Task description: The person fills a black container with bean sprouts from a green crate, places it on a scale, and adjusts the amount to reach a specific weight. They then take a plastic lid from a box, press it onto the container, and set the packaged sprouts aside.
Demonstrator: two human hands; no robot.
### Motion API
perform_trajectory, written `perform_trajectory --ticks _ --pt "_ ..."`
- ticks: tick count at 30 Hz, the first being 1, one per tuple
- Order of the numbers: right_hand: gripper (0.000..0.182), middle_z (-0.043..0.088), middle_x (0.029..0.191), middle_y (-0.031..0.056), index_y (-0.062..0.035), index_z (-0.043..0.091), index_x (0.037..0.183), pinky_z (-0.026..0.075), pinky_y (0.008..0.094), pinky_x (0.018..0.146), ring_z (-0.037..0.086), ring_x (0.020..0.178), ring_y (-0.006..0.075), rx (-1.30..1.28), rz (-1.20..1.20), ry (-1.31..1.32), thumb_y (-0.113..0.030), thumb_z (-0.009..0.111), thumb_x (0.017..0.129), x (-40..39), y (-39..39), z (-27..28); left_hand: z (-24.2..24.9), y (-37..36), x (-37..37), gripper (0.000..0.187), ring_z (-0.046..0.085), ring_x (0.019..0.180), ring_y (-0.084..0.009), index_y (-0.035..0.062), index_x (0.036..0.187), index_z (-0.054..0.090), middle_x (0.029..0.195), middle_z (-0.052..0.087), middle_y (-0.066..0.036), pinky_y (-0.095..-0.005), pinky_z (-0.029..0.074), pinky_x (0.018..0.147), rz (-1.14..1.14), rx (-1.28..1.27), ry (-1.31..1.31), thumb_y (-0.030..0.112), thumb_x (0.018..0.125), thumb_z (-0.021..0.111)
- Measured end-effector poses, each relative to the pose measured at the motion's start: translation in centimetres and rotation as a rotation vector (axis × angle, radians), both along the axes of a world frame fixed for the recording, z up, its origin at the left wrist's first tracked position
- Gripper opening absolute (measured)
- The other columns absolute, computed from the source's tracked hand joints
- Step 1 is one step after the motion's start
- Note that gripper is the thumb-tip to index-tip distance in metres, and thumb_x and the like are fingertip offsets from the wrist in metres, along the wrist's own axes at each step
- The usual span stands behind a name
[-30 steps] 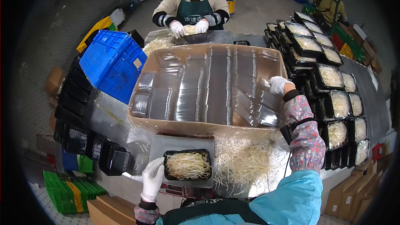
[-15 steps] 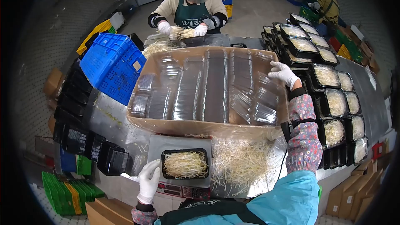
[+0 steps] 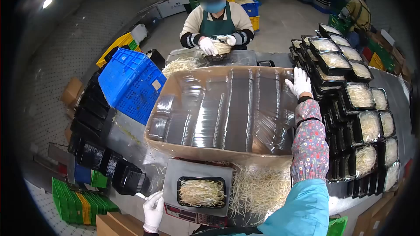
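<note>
My left hand (image 3: 153,212), in a white glove, is low at the left of the scale (image 3: 171,179), its fingers loosely bent and nothing visible in them. On the scale sits a black tray (image 3: 202,204) filled with bean sprouts (image 3: 201,192). My right hand (image 3: 300,82), also gloved, rests with spread fingers at the far right corner of a large cardboard box (image 3: 210,153). Rows of stacked clear plastic lids (image 3: 238,109) fill this box. Loose bean sprouts (image 3: 258,188) lie heaped right of the scale.
A blue crate (image 3: 131,83) leans left of the box. Stacked black trays (image 3: 127,177) line the left side. Covered sprout trays (image 3: 361,96) are piled high on the right. Across the table a co-worker (image 3: 216,26) handles sprouts over a tray; another person (image 3: 356,15) is farther back.
The view has shifted, so the table appears lower and farther right. My right hand has flattened its spread fingers at the box corner. My left hand sits slightly farther from the filled tray.
</note>
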State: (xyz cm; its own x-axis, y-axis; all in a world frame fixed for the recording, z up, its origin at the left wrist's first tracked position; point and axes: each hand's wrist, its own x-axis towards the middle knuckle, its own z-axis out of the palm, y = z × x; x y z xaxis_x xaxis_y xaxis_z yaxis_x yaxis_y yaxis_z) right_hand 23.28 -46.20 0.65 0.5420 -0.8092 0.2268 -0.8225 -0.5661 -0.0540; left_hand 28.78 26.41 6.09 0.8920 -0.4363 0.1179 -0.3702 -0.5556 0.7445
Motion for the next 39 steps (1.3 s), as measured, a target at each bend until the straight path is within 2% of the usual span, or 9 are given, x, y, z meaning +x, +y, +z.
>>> perform_trajectory --ticks 3,5,7,8,12,16,28,33,39 --pt "0.091 0.040 0.152 0.0130 -0.0105 0.023 0.156 0.029 0.0524 0.115 0.038 0.140 0.0283 0.027 0.015 0.107 -0.069 0.048 0.090 -0.5 0.7 1.0 -0.6 0.2 0.1 0.020 0.066 0.103 -0.0253 0.0007 0.108 0.071 0.111 0.070 -0.013 -0.0336 0.050 0.093 0.020 -0.015 0.052 0.004 0.089 0.065" --pt "0.086 0.055 0.139 0.0140 -0.0088 0.040 0.148 0.034 0.0516 0.110 0.051 0.129 0.0285 -0.098 0.043 0.080 -0.070 0.048 0.089 -1.5 1.4 2.0 -0.7 -0.3 0.2 0.020 0.066 0.104 -0.0254 0.0005 0.107 0.071 0.111 0.070 -0.014 -0.0339 0.050 0.093 -0.002 0.033 0.026 0.004 0.089 0.064" --pt "0.079 0.066 0.121 0.0149 -0.0084 0.056 0.132 0.039 0.0495 0.103 0.061 0.114 0.0302 0.112 0.153 0.185 -0.073 0.048 0.087 -2.5 1.5 3.1 -0.6 -0.8 0.3 0.020 0.065 0.105 -0.0258 0.0008 0.108 0.071 0.111 0.069 -0.014 -0.0342 0.049 0.094 -0.027 0.063 0.023 0.004 0.089 0.065" --pt "0.072 0.072 0.097 0.0156 -0.0079 0.070 0.103 0.042 0.0477 0.096 0.067 0.098 0.0315 0.089 0.223 0.113 -0.075 0.049 0.086 -3.1 1.5 2.6 -0.6 -0.9 0.3 0.021 0.065 0.105 -0.0260 0.0009 0.108 0.071 0.111 0.069 -0.014 -0.0343 0.049 0.094 -0.043 0.057 0.025 0.004 0.089 0.065" --pt "0.071 0.070 0.074 0.0165 -0.0071 0.072 0.072 0.048 0.0467 0.084 0.069 0.076 0.0340 0.076 0.374 0.170 -0.072 0.047 0.088 -6.1 5.5 3.1 0.1 -1.4 0.1 0.022 0.065 0.106 -0.0263 0.0010 0.109 0.070 0.112 0.069 -0.014 -0.0346 0.049 0.095 -0.087 0.051 0.001 0.002 0.088 0.065" --pt "0.070 0.069 0.075 0.0175 -0.0050 0.072 0.078 0.052 0.0463 0.072 0.068 0.074 0.0354 0.075 0.292 0.080 -0.067 0.044 0.093 -9.3 11.1 1.6 -1.3 -1.2 0.0 0.022 0.065 0.107 -0.0272 0.0007 0.109 0.070 0.112 0.069 -0.014 -0.0357 0.049 0.096 -0.075 0.024 0.032 0.001 0.088 0.064" --pt "0.071 0.071 0.094 0.0197 -0.0057 0.074 0.091 0.051 0.0458 0.087 0.067 0.094 0.0380 0.223 0.174 0.082 -0.064 0.035 0.098 -9.2 8.6 5.0 1.0 -1.8 -0.4 0.023 0.065 0.108 -0.0287 0.0020 0.108 0.070 0.111 0.070 -0.014 -0.0371 0.049 0.096 -0.226 0.007 -0.123 -0.002 0.086 0.065" --pt "0.037 0.071 0.098 0.0158 -0.0091 0.074 0.096 0.053 0.0430 0.084 0.068 0.095 0.0337 0.192 0.155 -0.076 -0.044 0.066 0.087 -11.4 7.6 5.7 1.1 -0.9 -0.6 0.024 0.065 0.108 -0.0281 0.0025 0.109 0.070 0.114 0.069 -0.014 -0.0363 0.050 0.095 -0.205 -0.057 -0.178 -0.004 0.086 0.063" --pt "0.026 0.071 0.080 0.0143 -0.0089 0.072 0.080 0.054 0.0412 0.076 0.069 0.080 0.0324 0.441 0.446 -0.118 -0.034 0.078 0.075 -14.5 16.7 8.8 0.5 -1.2 -0.2 0.025 0.065 0.106 -0.0283 0.0006 0.109 0.070 0.111 0.070 -0.015 -0.0370 0.050 0.094 -0.233 -0.089 -0.181 -0.006 0.087 0.061"
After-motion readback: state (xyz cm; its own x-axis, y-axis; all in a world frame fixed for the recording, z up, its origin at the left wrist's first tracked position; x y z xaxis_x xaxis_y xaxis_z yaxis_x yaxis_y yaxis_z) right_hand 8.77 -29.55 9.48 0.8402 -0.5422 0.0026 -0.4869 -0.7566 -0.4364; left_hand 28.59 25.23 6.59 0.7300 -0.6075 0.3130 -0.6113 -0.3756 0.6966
